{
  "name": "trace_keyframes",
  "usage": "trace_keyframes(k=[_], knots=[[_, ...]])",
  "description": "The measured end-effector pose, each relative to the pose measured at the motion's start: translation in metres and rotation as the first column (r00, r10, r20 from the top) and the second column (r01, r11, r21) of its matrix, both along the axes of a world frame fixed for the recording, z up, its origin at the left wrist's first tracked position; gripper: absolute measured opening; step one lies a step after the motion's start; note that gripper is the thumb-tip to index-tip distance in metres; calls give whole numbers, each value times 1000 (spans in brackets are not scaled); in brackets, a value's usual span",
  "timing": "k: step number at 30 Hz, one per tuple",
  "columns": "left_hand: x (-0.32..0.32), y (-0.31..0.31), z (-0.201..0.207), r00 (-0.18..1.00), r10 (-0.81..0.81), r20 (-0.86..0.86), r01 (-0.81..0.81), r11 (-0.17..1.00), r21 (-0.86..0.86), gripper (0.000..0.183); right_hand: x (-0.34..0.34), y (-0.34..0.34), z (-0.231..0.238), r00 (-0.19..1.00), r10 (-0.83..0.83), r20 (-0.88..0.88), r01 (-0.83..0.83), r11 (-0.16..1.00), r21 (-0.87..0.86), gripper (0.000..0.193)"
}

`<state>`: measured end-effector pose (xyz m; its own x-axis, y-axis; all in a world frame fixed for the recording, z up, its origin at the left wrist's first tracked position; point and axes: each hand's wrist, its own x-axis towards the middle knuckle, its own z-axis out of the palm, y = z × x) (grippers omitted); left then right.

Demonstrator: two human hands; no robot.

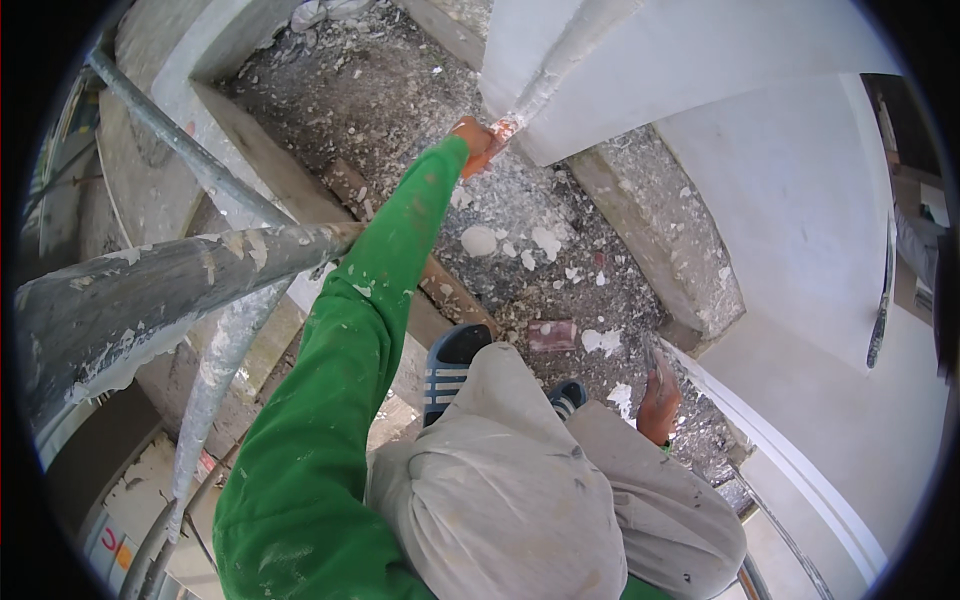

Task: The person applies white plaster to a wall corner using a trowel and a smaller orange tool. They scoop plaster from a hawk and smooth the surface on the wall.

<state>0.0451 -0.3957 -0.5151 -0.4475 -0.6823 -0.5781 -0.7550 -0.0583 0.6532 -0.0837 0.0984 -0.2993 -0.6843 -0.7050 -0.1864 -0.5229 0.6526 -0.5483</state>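
My left arm, in a paint-spotted green sleeve, reaches far forward. At its end my left hand [472,136] is closed round an orange, plaster-smeared piece [484,160] whose kind I cannot make out. This lies at the lower end of a rough, whitish edge [560,62] of the pale wall [690,45]. Low beside my right knee, my right hand [659,402] is partly closed near the white ledge. Something thin and greyish shows at its fingers, too small to name. My knees are bent in light grey trousers [500,480].
Paint-spattered scaffold pipes [170,280] cross close on the left. Plaster scraps [479,240] and a reddish block [552,336] lie on the rough floor. A concrete step [660,225] runs along the right wall, near a white ledge [770,440]. Blue sandals [455,365] are on my feet.
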Motion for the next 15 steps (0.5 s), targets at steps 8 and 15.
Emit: trace_keyframes(k=[8, 15], knots=[[-9, 4, 54, 996, -84, 35, 84, 996, -3, 28, -3, -1, -5, 999, 39, -29, -39, 999, -1, 31], [-17, -9, 87, 985, -154, 72, 150, 987, 62, 28, -6, -2, -14, 999, 32, 13, -32, 999, 4, 32]])
